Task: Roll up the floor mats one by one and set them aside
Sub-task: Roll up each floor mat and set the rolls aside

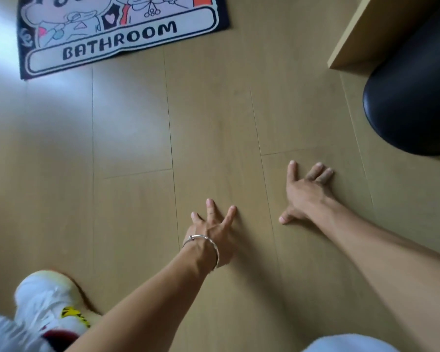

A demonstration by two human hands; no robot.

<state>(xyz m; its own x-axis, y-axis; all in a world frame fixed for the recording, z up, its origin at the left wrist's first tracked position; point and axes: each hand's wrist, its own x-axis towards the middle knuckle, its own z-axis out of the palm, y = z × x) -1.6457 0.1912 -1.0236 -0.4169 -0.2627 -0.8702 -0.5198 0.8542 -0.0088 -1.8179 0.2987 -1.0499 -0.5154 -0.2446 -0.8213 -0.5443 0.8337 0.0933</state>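
A floor mat (122, 29) with a dark border, cartoon figures and the word BATHROOM lies flat on the wooden floor at the top left, partly cut off by the frame. My left hand (214, 229), with a silver bangle on the wrist, reaches forward low over the bare floor with its fingers spread and holds nothing. My right hand (305, 191) is further right and a little ahead, fingers straight and splayed, also holding nothing. Both hands are well short of the mat.
A black rounded stool or seat (412, 102) stands at the right edge, under a light wooden furniture panel (353, 39). My white shoe (51, 301) with a yellow and red patch is at the bottom left. Light-coloured floorboards (132, 148) fill the middle.
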